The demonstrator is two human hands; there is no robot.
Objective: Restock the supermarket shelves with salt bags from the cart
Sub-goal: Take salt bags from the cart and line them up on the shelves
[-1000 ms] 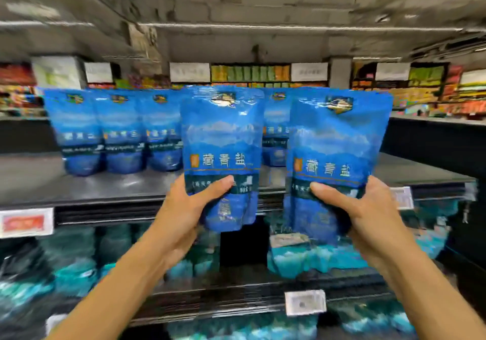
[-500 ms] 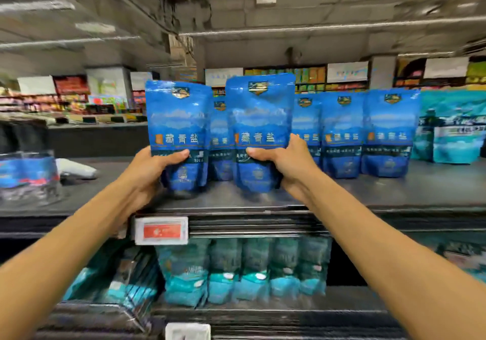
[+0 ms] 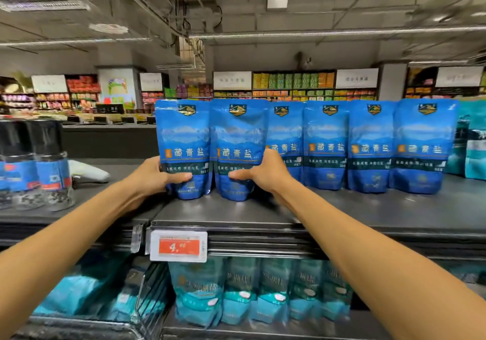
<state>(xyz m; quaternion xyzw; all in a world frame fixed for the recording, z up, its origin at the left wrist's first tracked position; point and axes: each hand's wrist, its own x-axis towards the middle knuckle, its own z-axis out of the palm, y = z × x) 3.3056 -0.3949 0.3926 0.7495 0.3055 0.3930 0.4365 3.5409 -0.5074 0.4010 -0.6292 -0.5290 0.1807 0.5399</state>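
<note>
Two blue salt bags stand upright on the grey top shelf [image 3: 263, 213], side by side. My left hand [image 3: 155, 179] grips the left salt bag [image 3: 184, 142] near its bottom, thumb across the front. My right hand [image 3: 263, 173] grips the right salt bag [image 3: 238, 139] the same way. Both bags touch the shelf at their bases. To their right a row of several identical blue salt bags [image 3: 373, 145] stands on the same shelf.
Dark-capped jars [image 3: 50, 166] stand at the left of the shelf, a white object [image 3: 88, 172] behind them. Teal bags [image 3: 470, 142] are at the far right and teal bags [image 3: 242, 292] fill the lower shelf. A red price tag [image 3: 178, 246] hangs on the shelf edge.
Both hands have carried their bags leftward along the shelf and lowered them onto its surface at the left end of the blue row. The bags now sit close together.
</note>
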